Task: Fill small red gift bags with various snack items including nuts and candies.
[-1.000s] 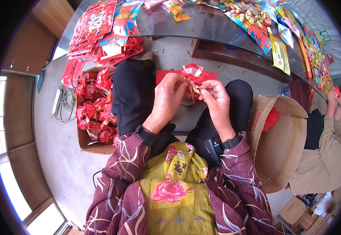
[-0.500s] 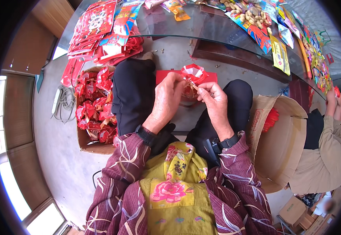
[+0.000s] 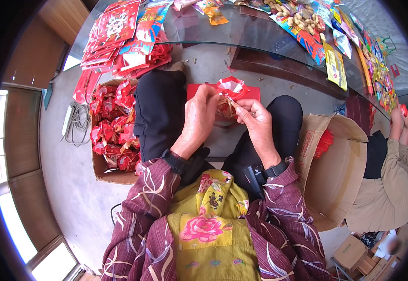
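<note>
Between my knees, a red and white gift bag stands with its top gathered and flared out. Both hands meet at its neck, where a thin gold ribbon shows. My left hand pinches the ribbon and neck from the left side, its fingertips partly hidden behind the thumb. With thumb and forefinger closed, my right hand grips an end of the ribbon on the right. Behind the bag is a red box or stool top, mostly covered by the hands and the bag.
A carton full of tied red bags stands by my left leg. At my right is an open carton with a red bag inside. The glass table ahead holds flat red bags, peanuts and snacks. A co-worker reaches forward at far right.
My fingers have shifted slightly at the bag's neck, the right hand a little lower. The bag stays in place. At far right, the co-worker's hands have moved slightly.
</note>
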Tool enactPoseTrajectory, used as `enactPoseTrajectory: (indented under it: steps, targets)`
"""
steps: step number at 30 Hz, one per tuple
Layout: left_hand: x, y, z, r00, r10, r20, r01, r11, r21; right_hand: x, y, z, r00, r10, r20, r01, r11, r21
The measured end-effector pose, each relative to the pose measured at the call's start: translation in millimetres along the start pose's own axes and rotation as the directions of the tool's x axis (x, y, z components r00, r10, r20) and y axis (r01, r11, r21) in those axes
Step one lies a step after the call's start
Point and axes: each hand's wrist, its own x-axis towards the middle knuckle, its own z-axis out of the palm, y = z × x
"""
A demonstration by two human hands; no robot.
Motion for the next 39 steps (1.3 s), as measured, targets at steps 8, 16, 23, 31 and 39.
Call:
enactPoseTrajectory:
  steps: [8,16,23,31,39]
  targets:
    - [-3.3,-1.2,3.5,0.992,0.12,0.026,-0.122,0.988,0.098,1.2,-3.7,-0.4,0.999,-0.005,0.034,0.001,0.993,0.116]
    - [1.5,-0.8,3.8,0.995,-0.066,0.074,0.07,0.996,-0.055,-0.9,-11.1,4.4,0.998,-0.052,-0.043,0.05,0.998,-0.046]
    - [1.4,-3.3,2.9,0.998,-0.019,0.052,0.02,1.0,-0.017,-3.6,-1.8,11.3,0.998,0.059,0.025,-0.051,0.97,-0.238]
    - [2.4,3.6,-2.2,0.973,-0.197,0.118,0.214,0.965,-0.151,-2.2,2.3,5.8,1.0,0.01,-0.03,-0.013,0.997,-0.081]
    - [4.2,-5.7,-8.3,0.915,-0.326,0.24,0.387,0.877,-0.285,-0.2,5.2,5.5,0.995,0.076,0.057,-0.074,0.996,-0.043]
